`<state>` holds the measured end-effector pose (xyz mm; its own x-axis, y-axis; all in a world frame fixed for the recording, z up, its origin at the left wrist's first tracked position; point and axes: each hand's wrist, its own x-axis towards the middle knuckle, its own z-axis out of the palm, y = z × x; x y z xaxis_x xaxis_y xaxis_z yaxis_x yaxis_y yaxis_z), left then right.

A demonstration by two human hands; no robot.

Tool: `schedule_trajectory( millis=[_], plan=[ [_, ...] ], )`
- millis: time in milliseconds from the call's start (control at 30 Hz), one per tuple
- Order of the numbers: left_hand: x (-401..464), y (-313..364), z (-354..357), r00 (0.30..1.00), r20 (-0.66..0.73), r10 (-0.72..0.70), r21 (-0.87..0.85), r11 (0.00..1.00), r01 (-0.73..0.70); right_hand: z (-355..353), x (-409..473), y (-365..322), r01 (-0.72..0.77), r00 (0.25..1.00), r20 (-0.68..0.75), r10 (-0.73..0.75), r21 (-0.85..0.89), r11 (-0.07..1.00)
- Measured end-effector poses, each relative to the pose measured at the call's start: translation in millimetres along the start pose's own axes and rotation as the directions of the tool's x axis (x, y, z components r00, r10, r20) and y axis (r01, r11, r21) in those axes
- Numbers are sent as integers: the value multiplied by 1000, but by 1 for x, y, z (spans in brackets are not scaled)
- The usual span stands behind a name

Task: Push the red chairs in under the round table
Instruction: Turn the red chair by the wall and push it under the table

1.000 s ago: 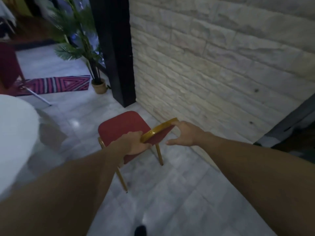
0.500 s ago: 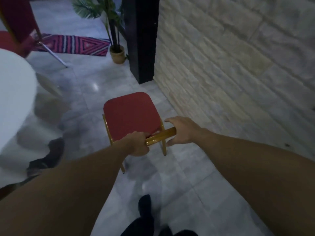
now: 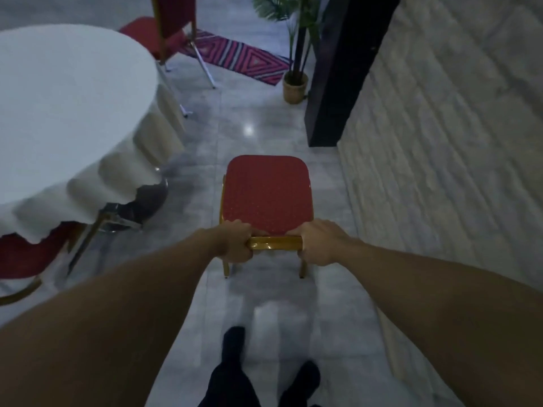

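- Left grip (image 3: 235, 240): my left hand, fingers curled tight around the left end of the gold top rail (image 3: 274, 242); a full wrap, which I judge gives steering as well as push.
- Right grip (image 3: 318, 242): my right hand, wrapped the same way on the rail's right end; the two ends held evenly, likely to keep the chair from yawing.
- Red chair (image 3: 266, 193): directly ahead of me, seat pointing away, standing on the tiled floor (image 3: 249, 121) in the aisle, not yet under anything.
- Round surface (image 3: 67, 107): white-clothed, to the chair's left and apart from it; the chair needs turning toward it.
- Second red chair (image 3: 26, 257): lower left, seat already partly beneath the cloth hem.
- Third red chair (image 3: 167, 30): beyond the surface, near a striped rug (image 3: 249, 58).
- Stone wall (image 3: 455, 142): close on the right, leaving little swing room.
- Potted plant (image 3: 295, 83): by a dark pillar (image 3: 338, 69).
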<state>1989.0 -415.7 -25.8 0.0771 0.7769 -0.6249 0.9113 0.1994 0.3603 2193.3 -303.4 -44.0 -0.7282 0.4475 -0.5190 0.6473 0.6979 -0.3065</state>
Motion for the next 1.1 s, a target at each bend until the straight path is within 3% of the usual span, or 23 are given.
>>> schedule_trajectory(
  millis=[500, 1100],
  plan=[
    [51, 13, -22, 975, -148, -164, -237, 963, 126, -68, 82, 57, 201, 976, 116, -184, -157, 967],
    [119, 10, -84, 913, -180, -367, -442, 859, 258, -155, 198, 98, 413, 900, 254, -353, -239, 879]
  ],
)
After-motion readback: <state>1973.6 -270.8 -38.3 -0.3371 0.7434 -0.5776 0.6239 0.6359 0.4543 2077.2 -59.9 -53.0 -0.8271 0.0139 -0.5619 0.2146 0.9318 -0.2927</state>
